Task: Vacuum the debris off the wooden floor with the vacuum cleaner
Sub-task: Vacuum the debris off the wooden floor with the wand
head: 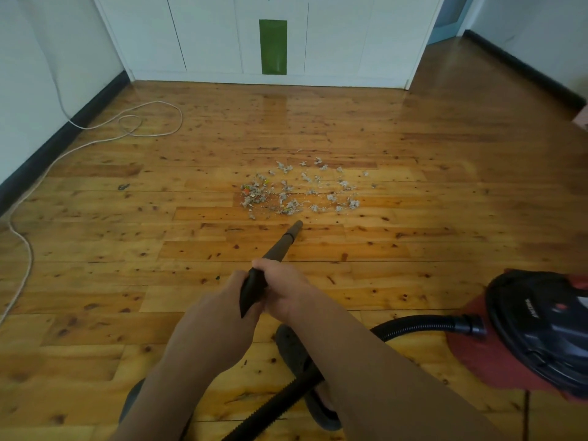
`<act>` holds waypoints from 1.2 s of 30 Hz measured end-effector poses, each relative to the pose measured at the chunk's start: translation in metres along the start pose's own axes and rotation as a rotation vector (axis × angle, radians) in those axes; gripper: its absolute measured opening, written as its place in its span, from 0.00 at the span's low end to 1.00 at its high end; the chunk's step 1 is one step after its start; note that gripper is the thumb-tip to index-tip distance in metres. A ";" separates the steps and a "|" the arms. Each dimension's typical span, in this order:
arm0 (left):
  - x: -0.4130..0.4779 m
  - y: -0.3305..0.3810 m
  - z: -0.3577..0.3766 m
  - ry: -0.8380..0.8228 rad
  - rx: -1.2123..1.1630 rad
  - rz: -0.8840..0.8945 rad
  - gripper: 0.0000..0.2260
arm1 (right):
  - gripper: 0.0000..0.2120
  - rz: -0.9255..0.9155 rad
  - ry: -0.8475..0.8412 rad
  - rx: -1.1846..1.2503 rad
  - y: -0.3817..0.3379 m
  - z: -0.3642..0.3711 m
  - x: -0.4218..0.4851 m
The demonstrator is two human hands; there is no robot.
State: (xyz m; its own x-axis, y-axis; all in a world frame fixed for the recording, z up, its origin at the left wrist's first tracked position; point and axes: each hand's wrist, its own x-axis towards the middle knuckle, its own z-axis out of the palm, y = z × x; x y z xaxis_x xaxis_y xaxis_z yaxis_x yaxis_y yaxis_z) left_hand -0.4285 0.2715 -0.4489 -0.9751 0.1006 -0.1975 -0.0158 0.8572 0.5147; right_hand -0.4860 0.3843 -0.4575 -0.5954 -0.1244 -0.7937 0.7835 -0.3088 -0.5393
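Gripping wand [276,249] two-handed (tip near debris [299,189]), vacuum cleaner [537,332] beside.

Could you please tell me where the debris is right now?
In the head view the debris lies scattered mid-floor, just beyond the nozzle tip, well short of the white cabinet.

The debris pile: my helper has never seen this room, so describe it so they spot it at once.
Face the white cupboards with the green panel. On the wooden floor before them, just past the vacuum nozzle, lies the debris: scattered pale grey scraps with coloured bits, unlike the floor's dark knots.
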 end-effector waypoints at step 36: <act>0.013 0.055 0.033 0.016 0.096 0.151 0.17 | 0.19 0.045 0.085 0.114 -0.010 -0.063 0.005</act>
State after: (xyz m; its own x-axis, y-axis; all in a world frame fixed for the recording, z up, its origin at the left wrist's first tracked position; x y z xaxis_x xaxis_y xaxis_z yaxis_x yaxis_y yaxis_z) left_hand -0.4349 0.3365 -0.4502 -0.9682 0.2246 -0.1098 0.1519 0.8773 0.4553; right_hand -0.4858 0.4460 -0.4740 -0.5386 -0.0616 -0.8403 0.7811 -0.4104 -0.4706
